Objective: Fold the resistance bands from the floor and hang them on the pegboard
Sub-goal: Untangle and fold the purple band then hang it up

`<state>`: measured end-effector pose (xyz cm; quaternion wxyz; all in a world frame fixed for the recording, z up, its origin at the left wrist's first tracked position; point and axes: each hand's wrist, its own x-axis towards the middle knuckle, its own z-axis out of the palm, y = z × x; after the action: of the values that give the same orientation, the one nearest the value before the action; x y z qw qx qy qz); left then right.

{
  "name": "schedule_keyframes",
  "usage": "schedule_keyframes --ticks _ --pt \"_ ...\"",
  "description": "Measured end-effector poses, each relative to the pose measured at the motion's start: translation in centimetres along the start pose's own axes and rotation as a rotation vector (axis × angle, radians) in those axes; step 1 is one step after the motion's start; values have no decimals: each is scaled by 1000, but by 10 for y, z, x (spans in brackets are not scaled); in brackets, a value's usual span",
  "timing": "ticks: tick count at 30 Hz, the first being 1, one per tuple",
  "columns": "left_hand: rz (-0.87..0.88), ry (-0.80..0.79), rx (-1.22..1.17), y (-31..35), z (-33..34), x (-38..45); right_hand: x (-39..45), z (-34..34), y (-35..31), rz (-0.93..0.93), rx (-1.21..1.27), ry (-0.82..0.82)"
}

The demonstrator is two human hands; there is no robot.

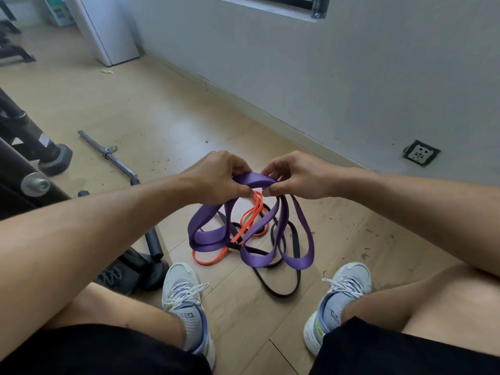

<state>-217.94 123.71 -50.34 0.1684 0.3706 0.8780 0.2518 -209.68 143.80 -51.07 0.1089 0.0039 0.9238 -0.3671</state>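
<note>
A wide purple resistance band is gathered into several hanging loops. Its top bend sits between my two hands, above the wooden floor. My left hand pinches the left side of that bend and my right hand pinches the right side. Under the loops lie a thin orange band and a thin black band, tangled together on the floor between my feet. No pegboard is in view.
I am crouched with my knees apart and a grey sneaker on each side of the bands. A steel bar lies on the floor at left near black gym equipment. A grey wall with a socket runs along the right.
</note>
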Motion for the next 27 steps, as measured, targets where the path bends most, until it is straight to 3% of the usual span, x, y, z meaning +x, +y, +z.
schedule_keyframes --ticks 3,7,15,27 --pt "-20 50 -96 1 -9 -3 -2 -1 0 -20 140 14" --pt "-34 41 -242 1 -18 -9 -1 -3 0 -35 134 -19" --pt "31 48 -13 0 -15 -10 -7 -8 9 -14 95 -98" --pt "25 34 -62 -5 -15 -11 -6 -3 16 -25 0 -70"
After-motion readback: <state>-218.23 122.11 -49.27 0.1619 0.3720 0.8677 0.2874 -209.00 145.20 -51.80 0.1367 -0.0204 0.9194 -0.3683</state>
